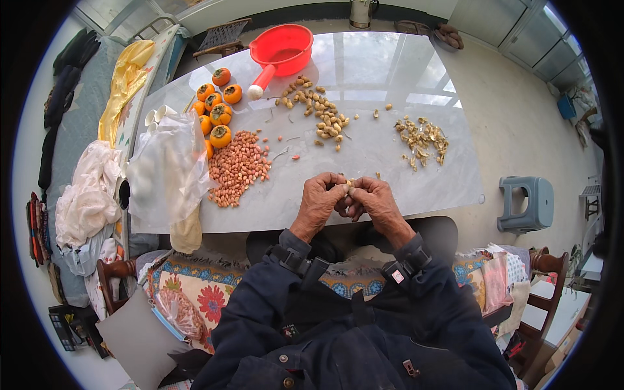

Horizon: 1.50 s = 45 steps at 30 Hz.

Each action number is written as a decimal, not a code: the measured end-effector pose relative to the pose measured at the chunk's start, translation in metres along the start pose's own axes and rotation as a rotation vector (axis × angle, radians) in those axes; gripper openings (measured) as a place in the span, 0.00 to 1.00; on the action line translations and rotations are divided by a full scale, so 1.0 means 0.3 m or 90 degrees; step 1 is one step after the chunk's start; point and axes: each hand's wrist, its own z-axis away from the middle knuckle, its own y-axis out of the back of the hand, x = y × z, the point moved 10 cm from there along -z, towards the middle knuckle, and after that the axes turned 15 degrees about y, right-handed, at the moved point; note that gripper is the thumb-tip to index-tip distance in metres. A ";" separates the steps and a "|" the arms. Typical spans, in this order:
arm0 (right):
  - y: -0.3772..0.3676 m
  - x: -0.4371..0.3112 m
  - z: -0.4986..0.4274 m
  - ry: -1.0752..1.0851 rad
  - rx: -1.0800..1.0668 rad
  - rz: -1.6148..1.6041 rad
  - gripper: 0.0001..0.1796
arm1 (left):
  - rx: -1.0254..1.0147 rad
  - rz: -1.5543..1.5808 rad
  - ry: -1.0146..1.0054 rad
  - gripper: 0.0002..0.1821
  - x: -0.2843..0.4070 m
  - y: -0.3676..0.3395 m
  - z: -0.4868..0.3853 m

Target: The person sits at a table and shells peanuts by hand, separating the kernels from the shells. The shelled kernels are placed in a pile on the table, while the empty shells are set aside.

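My left hand [320, 202] and my right hand [374, 200] meet over the near edge of the table. Pinched between both thumbs and forefingers is a peanut in its shell [350, 183], mostly hidden by the fingertips. Ahead of my hands lies a strewn pile of unshelled peanuts [325, 113]. Shelled peanut kernels with pink skins [239, 165] are heaped to the left. Off to the right is a pile of broken peanut shells [423, 139]. A small shell piece [378, 175] rests just beyond my right hand.
On the grey glossy table [302, 195] stand a red plastic dipper [282, 48], several persimmons [221, 114] and a clear plastic bag [168, 170] by white cups [165, 112]. A grey plastic stool [526, 204] is on the floor to the right. A bag of kernels [180, 312] lies on the seat.
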 end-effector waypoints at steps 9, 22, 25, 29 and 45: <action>-0.018 -0.049 0.001 0.045 0.000 0.035 0.09 | -0.040 0.103 0.053 0.05 0.003 -0.028 0.002; -0.025 0.022 0.008 0.034 0.058 -0.146 0.09 | 0.069 0.184 0.028 0.02 -0.038 -0.010 0.009; -0.012 0.046 0.017 0.007 0.103 -0.157 0.08 | 0.074 0.196 0.011 0.01 -0.033 -0.024 0.014; -0.014 0.061 0.027 -0.012 0.118 -0.205 0.08 | 0.066 0.118 -0.001 0.02 -0.020 -0.033 0.022; 0.037 0.089 -0.006 -0.028 0.156 -0.291 0.11 | 0.039 -0.042 -0.127 0.05 0.011 -0.087 0.044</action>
